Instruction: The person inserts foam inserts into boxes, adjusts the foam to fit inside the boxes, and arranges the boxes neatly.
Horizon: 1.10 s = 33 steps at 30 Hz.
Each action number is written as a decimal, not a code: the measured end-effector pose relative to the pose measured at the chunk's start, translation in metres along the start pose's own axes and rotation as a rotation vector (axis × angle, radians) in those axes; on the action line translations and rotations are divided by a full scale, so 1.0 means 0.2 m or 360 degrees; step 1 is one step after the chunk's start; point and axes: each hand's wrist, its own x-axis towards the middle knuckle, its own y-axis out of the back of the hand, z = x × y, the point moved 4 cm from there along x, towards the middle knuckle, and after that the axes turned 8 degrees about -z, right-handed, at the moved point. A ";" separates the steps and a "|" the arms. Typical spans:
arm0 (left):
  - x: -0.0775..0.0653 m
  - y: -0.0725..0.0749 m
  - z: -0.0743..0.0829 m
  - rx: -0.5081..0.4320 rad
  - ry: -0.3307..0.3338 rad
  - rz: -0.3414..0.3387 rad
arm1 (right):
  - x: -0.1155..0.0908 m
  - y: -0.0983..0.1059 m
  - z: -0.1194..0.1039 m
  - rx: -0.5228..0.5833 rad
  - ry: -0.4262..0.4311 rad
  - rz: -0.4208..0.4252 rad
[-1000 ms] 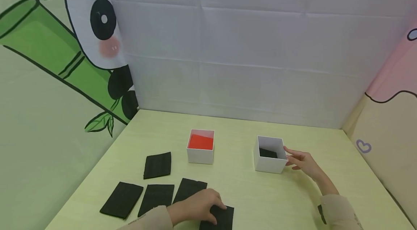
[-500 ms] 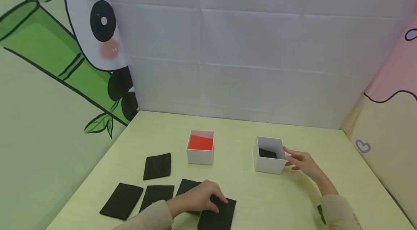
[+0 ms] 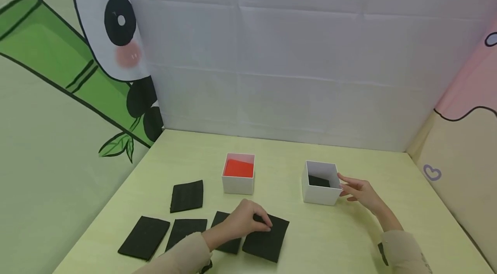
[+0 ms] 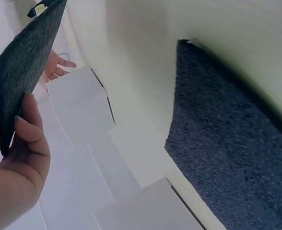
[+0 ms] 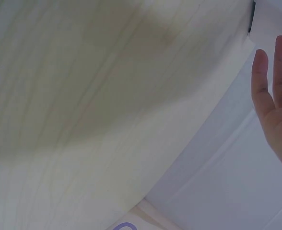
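My left hand (image 3: 242, 221) pinches a black felt-like square (image 3: 268, 241) between thumb and fingers. In the left wrist view the square (image 4: 28, 67) is lifted off the table and tilted, its fuzzy texture showing. Fingers of my right hand (image 3: 364, 195) lie against the right side of a white open box (image 3: 321, 195), the upper fingertip at its rim. Within that box lies another black piece (image 3: 319, 181). The right wrist view shows the right hand's fingers (image 5: 280, 79) extended. Partly behind the left hand, a black piece (image 3: 230, 244) lies on the table.
Further black pieces lie left: one at the back (image 3: 186, 196), one at far left (image 3: 143, 238), one near the left sleeve (image 3: 188, 231). A second white box (image 3: 237, 186) holds a red piece (image 3: 238, 168). A white sheet (image 3: 272, 71) hangs behind the table.
My left hand has moved forward and slightly right with the black felt-like square, raising it. The right hand and both boxes have stayed put.
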 end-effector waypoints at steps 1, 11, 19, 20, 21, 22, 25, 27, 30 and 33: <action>0.00 0.00 0.00 -0.0011 0.0006 0.0029 | 0.00 0.00 0.00 0.0005 -0.0001 -0.0003; 0.03 0.02 0.01 -0.0099 0.0041 0.0189 | 0.00 0.00 0.00 0.0014 0.0016 -0.0005; 0.09 0.02 0.00 -0.0058 0.0055 0.0194 | 0.00 0.00 0.01 0.0016 0.0030 -0.0007; 0.09 0.02 0.00 -0.0052 0.0057 0.0190 | 0.00 0.00 0.01 0.0014 0.0029 -0.0007; 0.09 0.02 0.00 -0.0038 0.0058 0.0190 | 0.00 0.00 0.01 0.0011 0.0029 -0.0008; 0.10 0.02 0.00 -0.0024 0.0051 0.0191 | 0.00 0.00 0.01 0.0009 0.0028 -0.0010; 0.11 0.02 0.01 0.0012 0.0030 0.0195 | 0.00 0.00 0.00 0.0000 0.0029 -0.0014; 0.12 0.03 0.02 0.0035 0.0025 0.0208 | 0.00 0.00 0.00 0.0000 0.0031 -0.0013; 0.14 0.03 0.03 0.0030 0.0046 0.0230 | 0.00 0.00 0.00 0.0005 0.0038 -0.0005; 0.16 0.03 0.03 0.0002 0.0096 0.0264 | 0.00 -0.01 0.00 0.0012 0.0040 -0.0002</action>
